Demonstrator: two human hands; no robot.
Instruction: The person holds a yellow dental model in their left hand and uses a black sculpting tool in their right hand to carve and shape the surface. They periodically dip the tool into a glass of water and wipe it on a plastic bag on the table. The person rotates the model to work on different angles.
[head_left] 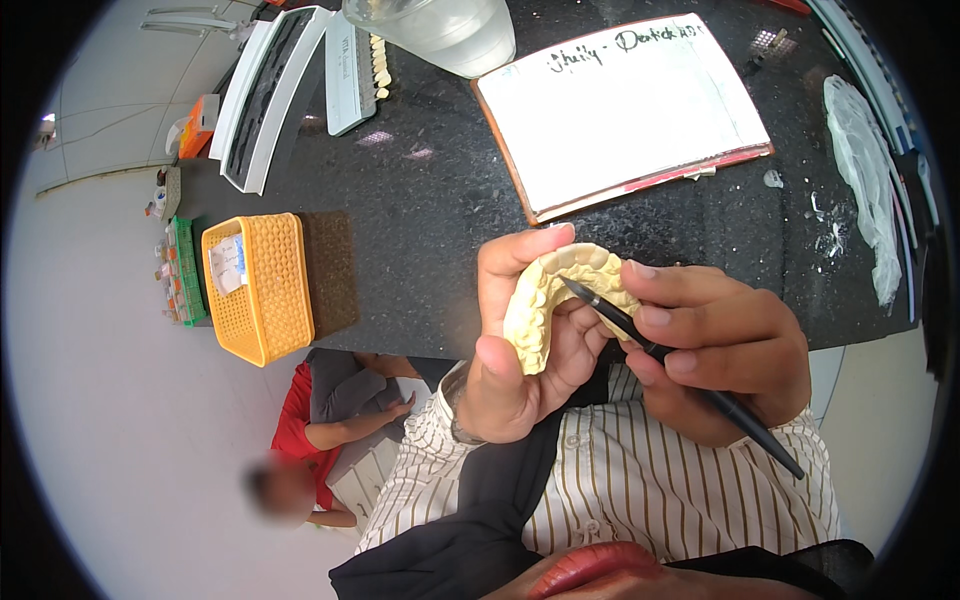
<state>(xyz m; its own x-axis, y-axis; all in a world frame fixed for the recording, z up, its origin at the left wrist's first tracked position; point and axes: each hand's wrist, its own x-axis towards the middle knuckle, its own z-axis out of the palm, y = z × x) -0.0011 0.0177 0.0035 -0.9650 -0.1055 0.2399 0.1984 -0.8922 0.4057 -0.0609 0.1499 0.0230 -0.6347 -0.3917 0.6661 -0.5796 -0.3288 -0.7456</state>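
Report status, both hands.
Left hand cradling yellow dental cast. Right hand holding black pen-like tool, tip at cast's inner side. Right fingers partly hiding cast.

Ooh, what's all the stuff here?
Arched dental model: 1, pale yellow, centre
Slim pointed tool: 1, black, tip at the model
Brown-edged book: 1, white page, top right of centre
Clear plastic tub: 1, colourless, top centre
Strip with tooth-shaped tabs: 1, grey, left of tub
Tray-like thing: 1, white and dark, upper left
Boxy thing: 1, orange, upper left
Woven plastic basket: 1, yellow, left table edge
Small basket: 1, green, far left
Crumpled plastic: 1, clear, right
Speckled table: 1, black, under most things
Seated person: 1, red top, lower left
Striped shirt: 1, white-brown, bottom
Left grip: 1, bare, holding the model
Right grip: 1, bare, holding the tool
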